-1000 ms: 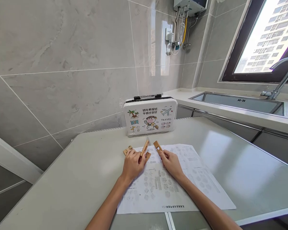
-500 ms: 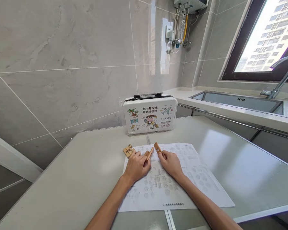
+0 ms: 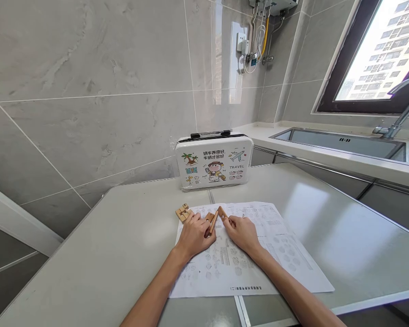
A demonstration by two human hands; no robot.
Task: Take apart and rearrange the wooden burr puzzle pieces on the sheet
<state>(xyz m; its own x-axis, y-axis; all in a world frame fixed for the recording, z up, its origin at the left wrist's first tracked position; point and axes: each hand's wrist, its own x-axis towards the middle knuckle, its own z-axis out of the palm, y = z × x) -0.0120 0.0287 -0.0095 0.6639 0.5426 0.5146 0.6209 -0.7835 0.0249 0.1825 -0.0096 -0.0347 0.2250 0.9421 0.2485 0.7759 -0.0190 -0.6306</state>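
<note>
Over the upper part of a printed paper sheet (image 3: pixel 252 272), both my hands hold small notched wooden puzzle pieces. My left hand (image 3: pixel 195 235) is closed on a wooden puzzle piece (image 3: pixel 213 221) that slants up from the thumb; another bit of wood (image 3: pixel 209 216) shows behind it, by the fingers. My right hand (image 3: pixel 242 232) pinches a notched wooden puzzle piece (image 3: pixel 221 212), its far end close to the left piece. Whether the two touch, I cannot tell. Several more wooden pieces (image 3: pixel 183 212) lie grouped just beyond my left fingers, at the sheet's upper left corner.
A white cartoon-printed case (image 3: pixel 214 163) with a black handle stands at the back of the pale table (image 3: pixel 105 254), against the tiled wall. To the right are a counter with a sink (image 3: pixel 341 143) and a curved faucet (image 3: pixel 404 109).
The right piece has tilted lower and come closer to the left one. The left piece now stands more steeply between my fingers. The camera view has shifted slightly.
</note>
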